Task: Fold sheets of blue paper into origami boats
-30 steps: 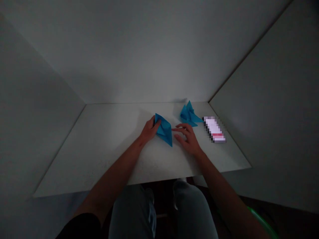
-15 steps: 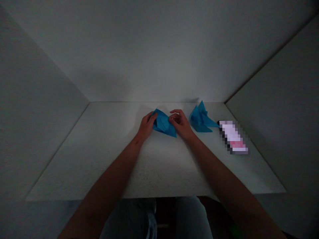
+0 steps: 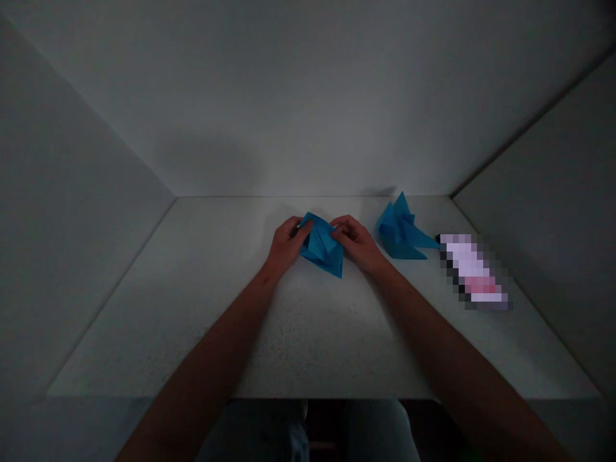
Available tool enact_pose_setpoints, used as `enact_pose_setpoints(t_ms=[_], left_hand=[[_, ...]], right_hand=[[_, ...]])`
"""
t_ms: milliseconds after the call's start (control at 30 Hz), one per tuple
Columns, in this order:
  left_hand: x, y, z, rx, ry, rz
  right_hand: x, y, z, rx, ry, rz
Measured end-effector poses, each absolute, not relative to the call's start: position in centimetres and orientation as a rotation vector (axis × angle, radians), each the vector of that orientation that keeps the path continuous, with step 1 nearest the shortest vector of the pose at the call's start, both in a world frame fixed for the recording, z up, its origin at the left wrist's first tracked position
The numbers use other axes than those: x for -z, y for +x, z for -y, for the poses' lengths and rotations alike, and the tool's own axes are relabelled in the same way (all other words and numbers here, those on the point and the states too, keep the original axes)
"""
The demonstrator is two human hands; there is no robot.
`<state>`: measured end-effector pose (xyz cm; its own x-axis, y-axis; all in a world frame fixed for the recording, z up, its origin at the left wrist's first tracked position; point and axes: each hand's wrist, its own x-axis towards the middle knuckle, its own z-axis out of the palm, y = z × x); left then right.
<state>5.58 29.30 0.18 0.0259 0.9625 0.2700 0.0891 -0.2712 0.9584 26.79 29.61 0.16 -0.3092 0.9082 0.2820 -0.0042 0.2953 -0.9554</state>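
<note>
A folded sheet of blue origami paper (image 3: 323, 249) is held between my two hands above the table. My left hand (image 3: 289, 242) grips its left side, thumb on the near face and fingers behind. At its upper right edge, my right hand (image 3: 355, 239) pinches the paper between thumb and fingers. One pointed corner of the sheet hangs down toward me. To the right of my right hand stands another blue folded paper figure (image 3: 402, 231), with upright points and a long tip reaching right.
A phone-like device (image 3: 471, 269), blurred out, lies on the right of the white table (image 3: 216, 308), against the tip of the paper figure. White walls (image 3: 298, 96) enclose the table at the back and both sides. My legs are below the front edge.
My right hand has closed on the paper's upper right edge, where its fingers were looser before. The held paper has tilted, its lower corner dropping. The whole view has shifted slightly.
</note>
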Motion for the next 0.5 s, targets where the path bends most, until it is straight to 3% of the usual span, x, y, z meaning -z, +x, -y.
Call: enact_pose_setpoints(t_ms=[500], left_hand=[[-0.03,5.99,-29.00,-1.359,1.526,-1.086]], right_hand=[[-0.58,26.76,-29.03,-1.140,-0.838,1.706]])
